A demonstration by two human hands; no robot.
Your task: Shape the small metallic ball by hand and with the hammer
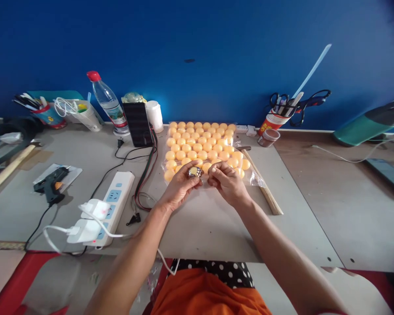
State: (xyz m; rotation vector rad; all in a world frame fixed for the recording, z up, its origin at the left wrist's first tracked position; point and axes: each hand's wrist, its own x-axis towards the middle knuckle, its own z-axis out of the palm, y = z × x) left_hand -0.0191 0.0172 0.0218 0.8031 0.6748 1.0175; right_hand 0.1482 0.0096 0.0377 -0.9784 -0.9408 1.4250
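Note:
My left hand [180, 188] pinches a small round shiny object [195, 172], silvery at its rim with a pale yellow patch facing up. Just right of it, my right hand [229, 183] has thumb and forefinger pressed together; whatever may lie between them is too small to make out. A short gap separates the two hands. Directly beyond them lies a clear plastic pack of orange balls [202, 142], set in rows against the blue wall. Both hands hover over its near edge.
A wooden-handled hammer [265, 188] lies right of the pack. On the left are a power strip [116, 197] with white chargers, a black glue gun [52, 183], a phone [138, 124] and a bottle [110, 105]. A cup of tools [274, 119] stands back right.

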